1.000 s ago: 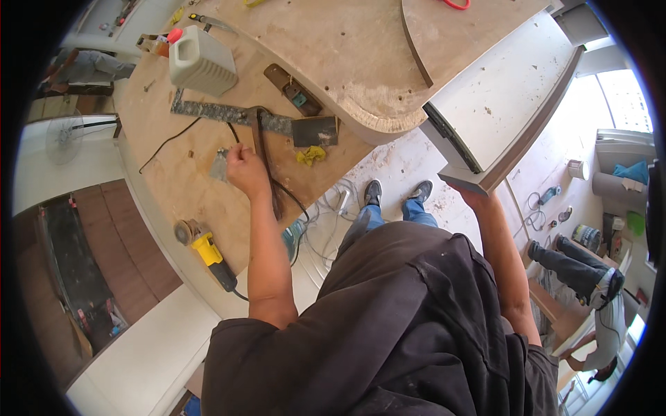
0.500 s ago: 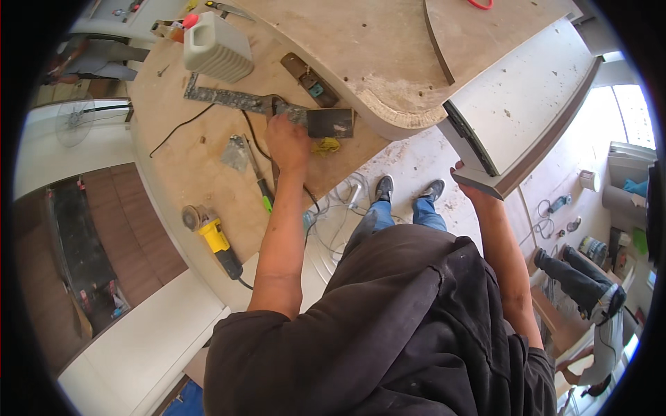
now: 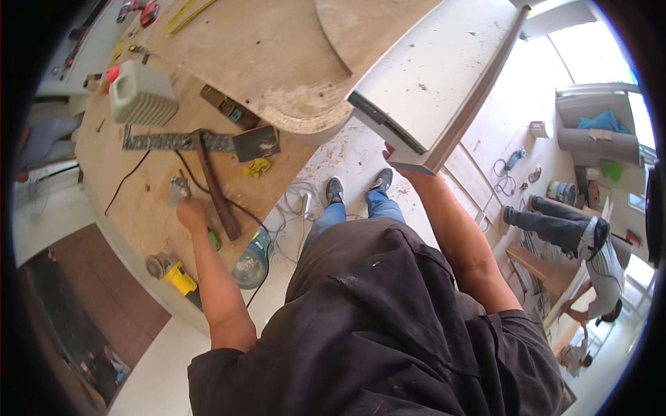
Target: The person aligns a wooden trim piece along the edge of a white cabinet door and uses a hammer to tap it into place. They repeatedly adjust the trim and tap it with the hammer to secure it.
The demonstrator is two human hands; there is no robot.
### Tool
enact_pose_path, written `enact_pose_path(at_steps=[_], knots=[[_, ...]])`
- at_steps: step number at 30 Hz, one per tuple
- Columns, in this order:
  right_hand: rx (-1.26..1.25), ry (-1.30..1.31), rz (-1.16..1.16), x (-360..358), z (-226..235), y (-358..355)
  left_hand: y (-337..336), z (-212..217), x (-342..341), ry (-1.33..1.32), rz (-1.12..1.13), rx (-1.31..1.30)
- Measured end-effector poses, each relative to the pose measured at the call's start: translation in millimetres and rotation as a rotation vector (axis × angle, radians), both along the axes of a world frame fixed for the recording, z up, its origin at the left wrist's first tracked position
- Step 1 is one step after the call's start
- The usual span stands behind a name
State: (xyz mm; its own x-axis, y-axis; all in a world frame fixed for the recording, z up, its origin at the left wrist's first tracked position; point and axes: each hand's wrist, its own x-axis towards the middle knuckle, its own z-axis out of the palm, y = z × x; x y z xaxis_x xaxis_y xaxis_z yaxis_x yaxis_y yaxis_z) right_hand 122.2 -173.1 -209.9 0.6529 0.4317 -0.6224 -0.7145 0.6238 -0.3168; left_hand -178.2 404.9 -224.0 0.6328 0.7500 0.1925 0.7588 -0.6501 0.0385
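Observation:
My left hand [image 3: 192,213] is over the workbench, its fingers closed round a putty knife [image 3: 177,191] near the blade. Beneath my wrist shows a green tool handle [image 3: 214,240]. Just right of that hand lies a dark brown wooden handle [image 3: 216,187], its far end on a metal carpenter's square [image 3: 156,142]; the kind of tool is unclear. My right hand [image 3: 409,170] grips the near end of a white panel [image 3: 423,76] with a brown edge and a black runner. Its fingers are partly hidden beneath the panel.
A ribbed jerrycan [image 3: 149,100], a hand plane [image 3: 227,107], a dark block [image 3: 257,143], a yellow scrap [image 3: 256,167] and a yellow angle grinder [image 3: 180,277] lie about the bench. Cables trail across the floor near my shoes [image 3: 334,190]. Another person [image 3: 596,236] bends at the right.
My left hand has let go of the brown wooden handle and moved nearer me, to the putty knife. My right hand stays on the panel. The view has swung right.

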Motion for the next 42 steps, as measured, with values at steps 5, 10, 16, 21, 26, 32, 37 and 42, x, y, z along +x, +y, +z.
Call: enact_pose_path(at_steps=[5,10,16,21,26,32,37,42], knots=[[-0.045,-0.114,-0.055,-5.9,10.8,-16.0,-138.7,133.6,79.9,-0.812,0.149,-0.917],[-0.24,0.018,-0.152,-6.0,34.4,9.8,-272.4,224.5,85.3,-0.537,-0.455,-1.462],[-0.124,-0.07,-0.143,-9.3,38.5,7.0,-349.5,249.6,158.9,-0.099,-0.91,-1.411],[-0.123,-0.236,-0.113,-5.3,33.3,5.3,-377.0,238.8,177.7,-0.123,-1.038,-1.419],[-0.153,-0.317,-0.138,-8.4,32.5,2.2,-379.8,238.8,182.2,-0.105,-0.871,-1.566],[0.01,-0.126,-0.286,-6.9,42.4,12.8,-381.1,236.2,184.6,-0.096,-0.86,-1.572],[0.002,-0.126,-0.232,-12.4,29.3,6.6,-388.4,224.4,183.3,-0.206,-1.018,-1.502],[-0.078,-0.169,-0.19,-13.1,30.5,3.7,-393.3,224.3,186.8,-0.095,-1.045,-1.401]])
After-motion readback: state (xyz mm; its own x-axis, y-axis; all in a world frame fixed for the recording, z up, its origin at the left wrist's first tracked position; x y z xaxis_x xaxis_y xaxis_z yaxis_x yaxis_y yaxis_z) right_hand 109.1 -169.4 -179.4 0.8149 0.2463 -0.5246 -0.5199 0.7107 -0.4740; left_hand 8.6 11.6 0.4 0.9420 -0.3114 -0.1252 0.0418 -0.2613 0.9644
